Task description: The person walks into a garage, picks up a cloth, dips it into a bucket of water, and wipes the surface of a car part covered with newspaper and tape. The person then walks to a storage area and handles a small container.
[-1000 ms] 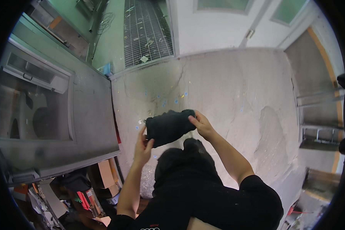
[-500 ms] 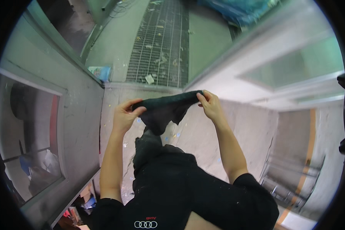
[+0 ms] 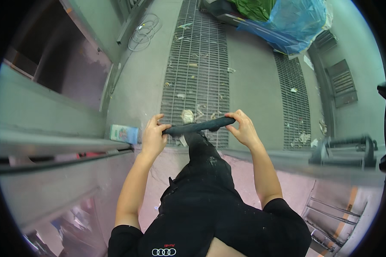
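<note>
A piece of black cloth (image 3: 198,127) is stretched crosswise in front of me, over the doorway floor. My left hand (image 3: 152,138) pinches its left end between thumb and fingers. At the other end, my right hand (image 3: 245,129) grips the cloth the same way and a little higher. From above the cloth shows as a narrow, thick band, with a small bulge hanging near the right hand. One of my legs, in dark trousers (image 3: 210,165), reaches forward beneath it.
Floor gratings (image 3: 197,81) littered with scraps run ahead. A blue plastic sheet (image 3: 294,25) covers something bulky at the far right. Left lie a coiled hose or cable (image 3: 146,32) and a blue-and-white packet (image 3: 124,133) by the door frame. A metal rack (image 3: 330,218) is lower right.
I have moved forward into the doorway, and the gratings and covered object show more fully. The cloth, hanging down before, now appears as a narrow band; both hands keep hold of it.
</note>
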